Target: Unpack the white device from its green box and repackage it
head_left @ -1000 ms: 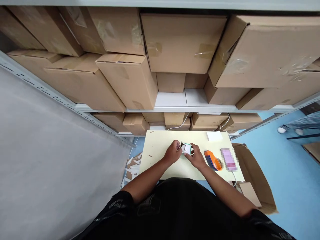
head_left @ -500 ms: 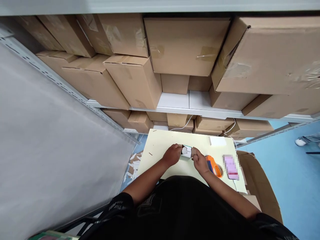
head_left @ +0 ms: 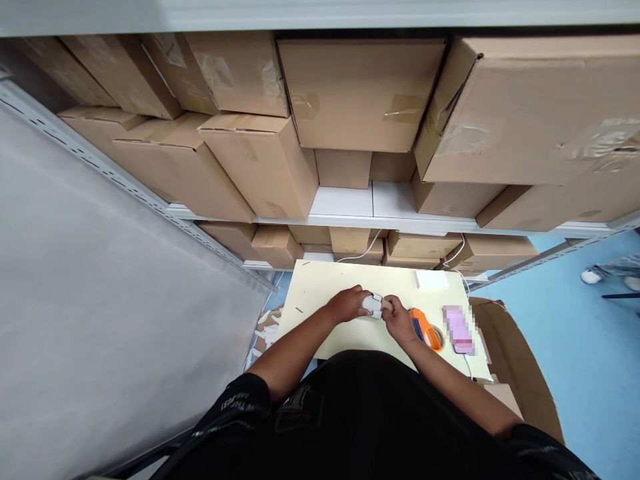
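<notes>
A small white paper box (head_left: 374,306) is held between my two hands, low above the pale yellow table (head_left: 313,287). My left hand (head_left: 347,305) grips its left end, with the thumb and fingers on either side. Fingers of my right hand (head_left: 398,318) pinch a brown cardboard-coloured part at its right end. What lies inside the box is too small to make out. Just right of my right hand rests an orange tape dispenser (head_left: 424,327) with a roll of tape.
A pink phone-like item (head_left: 459,329), partly blurred, lies at the table's right side. Behind it sits a flat white box (head_left: 431,279). Shelves with cardboard boxes (head_left: 365,93) rise beyond the table. A large open carton (head_left: 517,360) stands on the right; a wall (head_left: 100,280) bounds the left.
My left hand has shifted its grip further over the box, and the box has turned slightly. More of its white side shows now. The view has swung a little.
</notes>
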### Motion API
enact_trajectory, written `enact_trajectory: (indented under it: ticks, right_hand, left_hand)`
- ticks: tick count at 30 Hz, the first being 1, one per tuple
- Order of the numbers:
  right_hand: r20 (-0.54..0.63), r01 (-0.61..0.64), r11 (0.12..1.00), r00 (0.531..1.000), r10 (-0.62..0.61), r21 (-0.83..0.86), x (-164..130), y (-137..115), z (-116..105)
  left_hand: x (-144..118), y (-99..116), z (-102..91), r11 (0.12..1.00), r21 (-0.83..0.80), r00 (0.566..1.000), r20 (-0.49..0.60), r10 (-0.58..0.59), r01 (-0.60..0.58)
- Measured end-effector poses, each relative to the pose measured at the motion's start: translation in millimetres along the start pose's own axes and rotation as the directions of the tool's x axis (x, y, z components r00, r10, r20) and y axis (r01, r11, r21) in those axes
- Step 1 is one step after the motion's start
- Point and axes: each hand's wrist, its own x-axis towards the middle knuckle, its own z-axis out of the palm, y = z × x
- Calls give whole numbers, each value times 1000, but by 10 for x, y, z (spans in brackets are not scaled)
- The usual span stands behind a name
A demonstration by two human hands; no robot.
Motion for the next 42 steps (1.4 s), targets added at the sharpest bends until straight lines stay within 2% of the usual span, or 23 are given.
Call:
enact_trajectory:
  ticks: [3,5,9,12,15,20,24,30,35,40,42]
  right_hand:
    - [9,-2,1000,1000,2,31,18,19,9]
    - [22,-14,1000,1000,13,25,29,44,16]
    - [37,-9,1000,999,9,-12,32,79,29]
    - [32,12,1000,999,-12,-25,23,84,39]
    - [25,43,998,999,-41,-51,11,75,49]
    - [6,80,991,997,-80,-111,-6,38,65]
    - [51,130,981,991,-124,-141,-1,-1,83]
    - [111,264,950,962,-248,-168,10,17,134]
    - [74,272,943,962,-262,-191,-5,43,149]
    - [64,204,916,979,-194,-345,41,-77,171]
    - [80,203,897,979,-186,-393,74,-123,162]
  left_hand:
    - [57,27,-36,999,40,999,39,20,-22]
    - [110,116,-50,990,139,997,80,-3,-8]
    - [229,392,-25,898,440,975,195,-102,6]
    - [280,535,22,851,524,969,228,-97,-38]
    - [283,557,60,855,515,978,198,-62,-50]
    - [293,457,53,904,426,982,157,-107,30]
    - [278,384,-40,956,290,986,143,-90,45]
    - [197,410,-224,972,211,984,122,-130,102]
    - [139,509,-436,960,237,986,36,-161,148]
    - [-17,640,-503,948,306,994,-95,-61,88]
    - [-95,696,-513,958,273,984,-171,-43,89]
